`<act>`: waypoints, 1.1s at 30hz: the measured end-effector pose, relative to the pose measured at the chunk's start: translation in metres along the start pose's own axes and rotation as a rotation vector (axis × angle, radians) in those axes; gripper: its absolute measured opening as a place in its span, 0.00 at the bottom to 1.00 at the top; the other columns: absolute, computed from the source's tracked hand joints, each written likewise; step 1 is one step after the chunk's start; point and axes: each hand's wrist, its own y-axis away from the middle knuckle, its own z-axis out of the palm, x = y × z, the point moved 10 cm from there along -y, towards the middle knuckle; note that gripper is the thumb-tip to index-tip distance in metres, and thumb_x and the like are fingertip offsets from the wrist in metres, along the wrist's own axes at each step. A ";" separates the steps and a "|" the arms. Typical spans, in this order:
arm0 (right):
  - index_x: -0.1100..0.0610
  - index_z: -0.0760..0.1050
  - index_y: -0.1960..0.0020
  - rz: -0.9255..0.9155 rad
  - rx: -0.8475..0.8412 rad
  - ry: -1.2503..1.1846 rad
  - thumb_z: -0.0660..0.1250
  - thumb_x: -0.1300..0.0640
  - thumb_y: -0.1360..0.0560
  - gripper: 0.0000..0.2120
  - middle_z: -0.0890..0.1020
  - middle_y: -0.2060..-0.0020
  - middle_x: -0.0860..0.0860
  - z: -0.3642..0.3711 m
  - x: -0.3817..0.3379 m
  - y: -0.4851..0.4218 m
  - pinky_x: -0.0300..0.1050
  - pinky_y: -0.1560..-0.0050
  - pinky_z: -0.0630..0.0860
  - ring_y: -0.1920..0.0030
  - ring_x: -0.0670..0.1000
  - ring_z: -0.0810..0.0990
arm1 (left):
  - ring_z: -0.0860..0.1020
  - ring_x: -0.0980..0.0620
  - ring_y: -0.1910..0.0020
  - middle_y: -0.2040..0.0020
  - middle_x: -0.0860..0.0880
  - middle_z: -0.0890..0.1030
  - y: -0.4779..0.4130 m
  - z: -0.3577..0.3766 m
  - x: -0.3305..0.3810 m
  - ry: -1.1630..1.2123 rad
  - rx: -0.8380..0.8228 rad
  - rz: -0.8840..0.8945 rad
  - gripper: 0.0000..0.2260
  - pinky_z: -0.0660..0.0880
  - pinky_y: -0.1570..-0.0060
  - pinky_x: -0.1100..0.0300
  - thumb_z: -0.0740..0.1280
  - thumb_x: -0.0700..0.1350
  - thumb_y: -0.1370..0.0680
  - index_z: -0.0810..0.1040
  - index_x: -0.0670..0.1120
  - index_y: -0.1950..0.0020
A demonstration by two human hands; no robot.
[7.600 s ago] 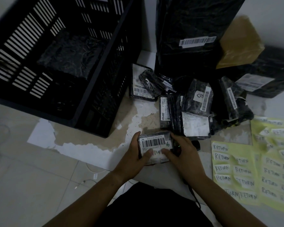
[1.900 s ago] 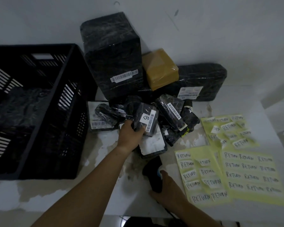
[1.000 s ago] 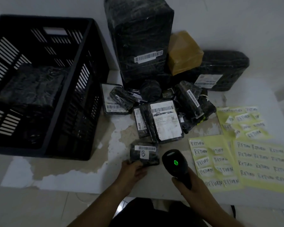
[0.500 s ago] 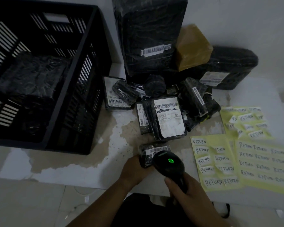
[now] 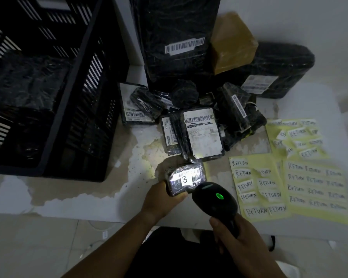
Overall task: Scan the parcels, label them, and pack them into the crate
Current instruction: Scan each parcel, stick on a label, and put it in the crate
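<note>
Facing barcode-up near the front edge of the table (image 5: 145,149), the small black parcel (image 5: 186,180) marked B is catching the beam, probably so its code reads cleanly. The left hand (image 5: 161,199) is gripping its near corner, fingers curled around it to steady it. The right hand (image 5: 235,235) is clenching the handle of the scanner (image 5: 215,199), aiming it at the parcel. Return stickers (image 5: 257,187) are lying just right, the parcel pile (image 5: 203,133) behind, and the crate (image 5: 84,97) left, seemingly all within reach.
</note>
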 end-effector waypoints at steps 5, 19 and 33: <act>0.51 0.74 0.60 -0.001 -0.014 0.013 0.68 0.49 0.24 0.09 0.81 0.74 0.47 0.002 0.002 0.003 0.31 0.68 0.72 0.72 0.43 0.80 | 0.76 0.64 0.68 0.66 0.57 0.80 0.002 0.000 0.004 0.011 -0.020 0.020 0.18 0.67 0.70 0.69 0.78 0.63 0.32 0.76 0.53 0.60; 0.52 0.75 0.61 -0.056 0.002 0.002 0.63 0.39 0.33 0.16 0.81 0.73 0.48 -0.003 -0.010 0.007 0.32 0.69 0.72 0.73 0.44 0.80 | 0.81 0.60 0.62 0.60 0.54 0.84 0.001 0.000 -0.002 0.006 -0.032 -0.003 0.24 0.78 0.61 0.59 0.76 0.67 0.34 0.81 0.49 0.51; 0.49 0.73 0.61 -0.053 -0.020 0.029 0.66 0.45 0.27 0.09 0.80 0.74 0.46 -0.003 -0.012 0.008 0.30 0.69 0.70 0.72 0.42 0.79 | 0.82 0.56 0.45 0.41 0.55 0.85 0.000 0.003 0.001 0.111 -0.082 0.028 0.27 0.77 0.48 0.64 0.76 0.65 0.31 0.82 0.54 0.36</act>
